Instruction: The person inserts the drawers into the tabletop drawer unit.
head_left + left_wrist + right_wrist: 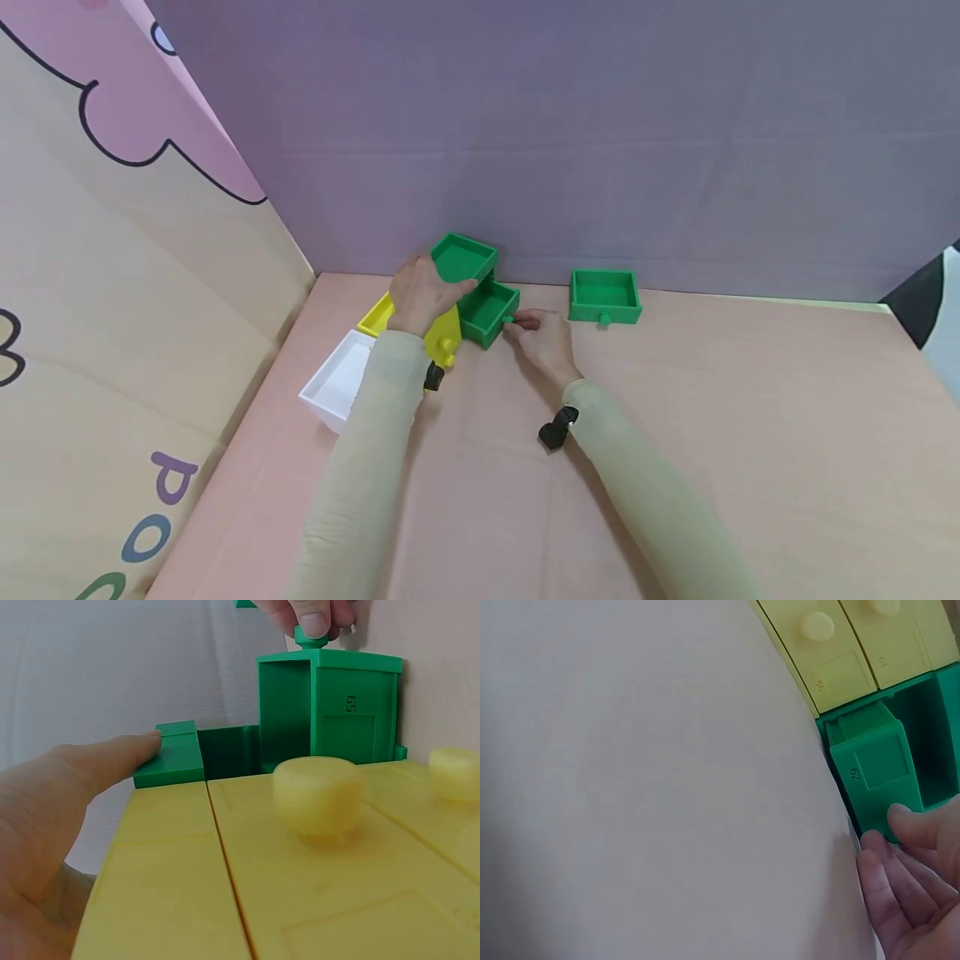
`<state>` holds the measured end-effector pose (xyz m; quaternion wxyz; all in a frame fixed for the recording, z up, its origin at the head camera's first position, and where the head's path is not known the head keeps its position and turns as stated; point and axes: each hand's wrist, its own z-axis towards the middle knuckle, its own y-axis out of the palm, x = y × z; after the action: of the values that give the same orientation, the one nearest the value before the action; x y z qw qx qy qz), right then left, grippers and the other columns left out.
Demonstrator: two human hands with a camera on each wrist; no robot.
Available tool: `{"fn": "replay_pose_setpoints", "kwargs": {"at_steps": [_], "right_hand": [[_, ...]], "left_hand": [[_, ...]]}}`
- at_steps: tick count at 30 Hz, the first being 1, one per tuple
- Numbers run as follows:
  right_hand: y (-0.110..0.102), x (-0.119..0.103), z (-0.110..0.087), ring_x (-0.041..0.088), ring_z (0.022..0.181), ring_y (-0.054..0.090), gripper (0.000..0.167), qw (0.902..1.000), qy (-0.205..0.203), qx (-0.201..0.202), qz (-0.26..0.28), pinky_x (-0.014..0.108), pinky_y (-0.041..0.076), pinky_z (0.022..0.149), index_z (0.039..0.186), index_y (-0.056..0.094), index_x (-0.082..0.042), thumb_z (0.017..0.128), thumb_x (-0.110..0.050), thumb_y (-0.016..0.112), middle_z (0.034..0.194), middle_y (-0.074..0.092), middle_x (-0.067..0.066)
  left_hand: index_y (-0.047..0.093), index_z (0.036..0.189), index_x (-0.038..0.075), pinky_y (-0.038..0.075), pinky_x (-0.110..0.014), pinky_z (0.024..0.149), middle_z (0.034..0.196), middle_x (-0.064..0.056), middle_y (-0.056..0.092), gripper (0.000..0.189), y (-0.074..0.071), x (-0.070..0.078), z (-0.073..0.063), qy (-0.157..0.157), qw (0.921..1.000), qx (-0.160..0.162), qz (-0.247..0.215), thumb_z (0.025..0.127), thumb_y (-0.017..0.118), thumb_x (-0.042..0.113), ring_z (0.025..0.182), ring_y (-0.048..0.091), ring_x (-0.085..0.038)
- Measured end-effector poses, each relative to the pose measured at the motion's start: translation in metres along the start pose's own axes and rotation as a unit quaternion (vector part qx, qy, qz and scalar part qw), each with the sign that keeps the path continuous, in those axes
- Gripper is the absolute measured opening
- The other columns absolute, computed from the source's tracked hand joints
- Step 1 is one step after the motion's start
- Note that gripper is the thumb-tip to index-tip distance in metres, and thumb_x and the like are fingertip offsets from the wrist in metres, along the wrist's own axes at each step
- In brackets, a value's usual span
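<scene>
My left hand [423, 293] rests over the yellow drawer unit [172, 877], its thumb stretched straight onto the edge of the green drawer unit [467, 257] beside it. Its other fingers are mostly hidden behind the units. Low in the green unit, a small green drawer [489, 308] stands pulled partway out. Thumb and fingertips of my right hand [546, 342] pinch the round knob [310, 637] on that drawer's front. In the right wrist view, the same fingers cover the knob at the drawer's edge.
A second green drawer [604, 292] lies alone to the right, near the grey back wall [600, 150]. The white open-topped box [333, 379] stands left of the yellow unit, beside my left forearm. A patterned cloth wall [135, 292] rises on the left of the pink tabletop [480, 500].
</scene>
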<state>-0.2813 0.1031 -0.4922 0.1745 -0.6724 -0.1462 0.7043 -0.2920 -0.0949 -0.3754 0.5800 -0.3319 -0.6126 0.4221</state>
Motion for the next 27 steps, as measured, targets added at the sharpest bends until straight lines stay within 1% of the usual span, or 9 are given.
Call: {"fn": "replay_pose_setpoints", "kwargs": {"at_steps": [4,9,18,27], "right_hand": [[0.0007,-0.0003,-0.0008,0.03,0.117,0.073,0.026,1.0,-0.001,0.003,0.0,0.046,0.059,0.099,0.121,0.08,-0.005,0.1,-0.019,0.076,0.119,0.079,0.015],[0.0011,-0.0018,-0.0017,0.031,0.12,0.072,0.027,1.0,-0.005,0.002,0.001,0.047,0.059,0.1,0.123,0.079,-0.004,0.1,-0.018,0.076,0.122,0.079,0.016],[0.0018,-0.0032,0.0011,0.03,0.13,0.067,0.026,1.0,0.001,0.002,0.006,0.047,0.056,0.105,0.124,0.079,-0.005,0.101,-0.017,0.074,0.127,0.077,0.014],[0.0025,-0.0035,0.0027,0.031,0.131,0.066,0.028,1.0,-0.004,-0.003,0.002,0.048,0.056,0.106,0.126,0.078,-0.006,0.102,-0.018,0.074,0.13,0.076,0.015]], "left_hand": [[0.063,0.128,-0.001,0.058,-0.043,0.091,0.12,-0.016,0.068,0.076,0.0001,-0.0006,-0.0001,-0.002,1.0,-0.001,-0.002,0.089,0.077,0.063,0.109,0.063,-0.033],[0.063,0.129,-0.001,0.058,-0.043,0.091,0.12,-0.016,0.068,0.076,0.0004,-0.0014,-0.001,-0.003,1.0,0.001,-0.004,0.09,0.078,0.062,0.109,0.062,-0.033],[0.064,0.127,-0.001,0.057,-0.043,0.092,0.118,-0.015,0.068,0.074,0.0001,0.0013,-0.0013,-0.001,1.0,0.001,-0.007,0.09,0.077,0.061,0.109,0.062,-0.033],[0.064,0.128,-0.001,0.057,-0.043,0.093,0.119,-0.016,0.068,0.074,0.0017,0.0021,-0.0009,0.001,1.0,0.004,-0.004,0.09,0.077,0.061,0.109,0.062,-0.032]]}}
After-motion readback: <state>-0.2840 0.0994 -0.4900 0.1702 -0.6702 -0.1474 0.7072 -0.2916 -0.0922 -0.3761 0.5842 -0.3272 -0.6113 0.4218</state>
